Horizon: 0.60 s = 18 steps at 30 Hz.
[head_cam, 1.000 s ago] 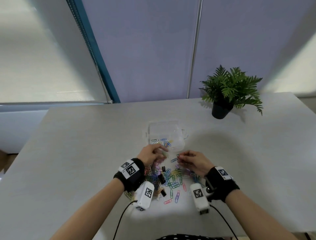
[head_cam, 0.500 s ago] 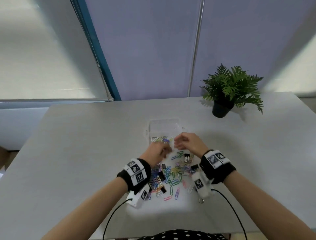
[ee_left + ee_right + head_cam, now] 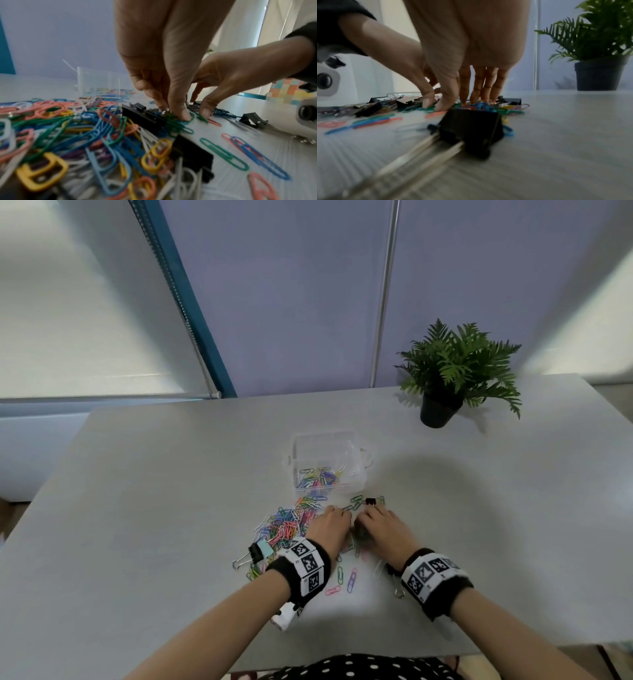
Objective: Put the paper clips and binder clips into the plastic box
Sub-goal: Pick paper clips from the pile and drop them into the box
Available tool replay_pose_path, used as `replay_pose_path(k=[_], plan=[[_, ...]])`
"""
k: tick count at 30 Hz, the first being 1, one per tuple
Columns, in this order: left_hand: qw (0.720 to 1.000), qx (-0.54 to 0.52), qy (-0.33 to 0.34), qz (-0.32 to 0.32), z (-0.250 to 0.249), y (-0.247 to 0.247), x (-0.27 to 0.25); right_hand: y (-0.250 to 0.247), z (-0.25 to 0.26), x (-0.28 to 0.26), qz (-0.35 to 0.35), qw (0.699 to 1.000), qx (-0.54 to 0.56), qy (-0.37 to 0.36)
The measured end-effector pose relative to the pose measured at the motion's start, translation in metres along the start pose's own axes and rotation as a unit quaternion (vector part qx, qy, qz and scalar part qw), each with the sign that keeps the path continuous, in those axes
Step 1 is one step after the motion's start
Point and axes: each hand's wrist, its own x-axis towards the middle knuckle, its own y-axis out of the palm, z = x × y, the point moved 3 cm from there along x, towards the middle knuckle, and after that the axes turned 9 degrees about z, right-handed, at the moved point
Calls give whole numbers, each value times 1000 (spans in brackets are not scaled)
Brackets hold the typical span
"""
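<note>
The clear plastic box [image 3: 356, 455] stands open mid-table with several coloured paper clips in it. A loose heap of paper clips [image 3: 291, 522] and black binder clips [image 3: 370, 502] lies just in front of it. My left hand [image 3: 337, 513] is down on the heap's right part, thumb and fingers [image 3: 181, 115] pinching green paper clips. Beside it, my right hand [image 3: 368, 517] touches the clips with nearly straight fingers [image 3: 464, 97], its thumb close by. A large black binder clip [image 3: 471, 128] lies by my right wrist.
A potted fern [image 3: 455, 371] stands at the table's back right. A binder clip with a pale blue body [image 3: 260, 551] lies left of my left wrist. Single paper clips [image 3: 351, 580] lie scattered between my wrists. The table's front edge is near my body.
Half a second ago both hands were up at the box. They have come back down toward me and now sit side by side on the heap.
</note>
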Motion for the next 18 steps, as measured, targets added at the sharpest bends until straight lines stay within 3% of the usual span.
replay_pose_path(k=[9,14,18], plan=[[998,-21,47,19,11,-3,2,-7,-5,6,1,998,57,1],[980,-189,62,1,25,-13,1,-17,-13,3,-6,970,241,38],[930,-365,45,-5,41,-25,-4,-24,-15,3,-22,928,367,58]])
